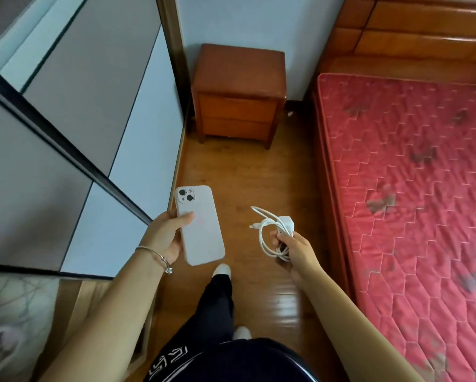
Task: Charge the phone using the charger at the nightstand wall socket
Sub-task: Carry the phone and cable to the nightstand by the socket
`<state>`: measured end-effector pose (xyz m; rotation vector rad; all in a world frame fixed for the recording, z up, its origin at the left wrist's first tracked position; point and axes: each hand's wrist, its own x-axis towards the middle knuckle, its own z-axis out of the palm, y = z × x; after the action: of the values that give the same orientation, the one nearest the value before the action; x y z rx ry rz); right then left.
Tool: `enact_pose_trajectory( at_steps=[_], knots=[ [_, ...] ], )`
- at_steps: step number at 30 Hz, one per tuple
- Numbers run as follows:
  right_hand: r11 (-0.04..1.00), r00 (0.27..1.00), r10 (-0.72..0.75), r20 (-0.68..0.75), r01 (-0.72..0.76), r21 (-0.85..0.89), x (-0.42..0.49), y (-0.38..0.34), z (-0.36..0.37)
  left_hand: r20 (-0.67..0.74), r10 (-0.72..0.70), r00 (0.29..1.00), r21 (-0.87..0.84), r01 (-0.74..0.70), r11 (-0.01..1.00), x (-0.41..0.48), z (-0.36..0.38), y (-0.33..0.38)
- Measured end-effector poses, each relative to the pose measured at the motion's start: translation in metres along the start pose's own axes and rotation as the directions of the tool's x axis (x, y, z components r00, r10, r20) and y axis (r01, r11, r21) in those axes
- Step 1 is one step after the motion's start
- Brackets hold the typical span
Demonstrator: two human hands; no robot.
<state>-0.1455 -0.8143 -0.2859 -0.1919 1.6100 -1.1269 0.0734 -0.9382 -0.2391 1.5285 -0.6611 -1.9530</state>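
My left hand (pixel 166 232) grips a white phone (pixel 201 227) by its left edge, back side up, camera lenses at the far end. My right hand (pixel 296 248) holds a white charger (pixel 286 220) with its coiled white cable (pixel 270 238); one cable end sticks out to the upper left. Both hands hover over the wooden floor. A brown wooden nightstand (pixel 239 86) stands ahead against the pale wall, between the wardrobe and the bed. No wall socket shows in this view.
A wardrobe with grey sliding doors (pixel 74 128) runs along the left. A bed with a red quilted mattress (pixel 413 194) and a wooden headboard (pixel 424 28) fills the right. A narrow strip of wooden floor (pixel 248 172) leads to the nightstand. My legs and white shoes show below.
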Motion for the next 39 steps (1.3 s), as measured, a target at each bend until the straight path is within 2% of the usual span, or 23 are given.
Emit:
enact_pose_trajectory(
  at_steps=[8, 17, 24, 31, 39],
  knots=[
    [1.000, 0.999, 0.004, -0.052, -0.003, 0.019, 0.051, -0.053, 0.042, -0.019, 0.004, 1.000, 0.022, -0.003, 1.000, 0.067, 0.012, 0.076],
    [1.000, 0.996, 0.016, -0.086, -0.014, 0.024, 0.107, -0.096, 0.042, -0.033, -0.069, 0.997, 0.056, 0.071, 0.996, 0.125, 0.044, 0.105],
    [1.000, 0.998, 0.008, -0.069, -0.007, 0.021, 0.178, -0.155, 0.034, -0.051, -0.022, 0.998, 0.017, 0.023, 1.000, 0.183, 0.093, 0.144],
    [0.994, 0.997, -0.065, -0.029, 0.062, -0.085, 0.234, -0.217, 0.030, -0.056, -0.029, 0.998, -0.014, 0.028, 1.000, 0.228, 0.138, 0.178],
    [0.996, 1.000, -0.006, -0.008, 0.005, -0.083, 0.285, -0.260, 0.042, -0.097, -0.028, 0.995, -0.039, 0.025, 0.999, 0.269, 0.150, 0.214]
  ],
)
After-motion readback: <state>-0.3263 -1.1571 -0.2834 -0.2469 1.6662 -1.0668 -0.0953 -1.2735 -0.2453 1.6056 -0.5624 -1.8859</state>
